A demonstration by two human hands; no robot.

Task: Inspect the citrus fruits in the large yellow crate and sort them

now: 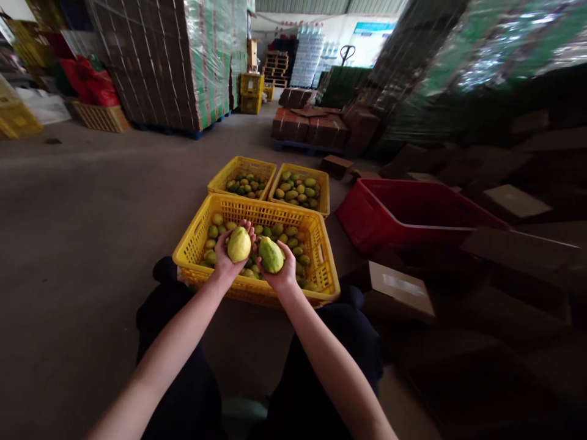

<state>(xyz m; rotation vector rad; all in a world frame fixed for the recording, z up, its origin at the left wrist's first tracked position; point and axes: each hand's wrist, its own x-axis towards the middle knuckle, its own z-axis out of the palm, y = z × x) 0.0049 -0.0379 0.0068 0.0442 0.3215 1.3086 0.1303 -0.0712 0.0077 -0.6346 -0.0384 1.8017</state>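
On the palm of my left hand (223, 253) rests a mostly yellow papaya (239, 244), with the fingers reaching out past it. My right hand (287, 269) is curled round a greener papaya (271, 255), streaked with yellow. Both fruits are held side by side, a little apart, over a large yellow plastic crate (328, 263). Inside that crate lie many more green and yellow papayas (278, 230), partly hidden behind my hands.
Beyond the large crate stand a left yellow crate (215, 181) and a right yellow crate (325, 189), both holding fruit. To the right are a red plastic bin (362, 220) and a cardboard box (398, 284). Wrapped pallet stacks (151, 61) rise farther back.
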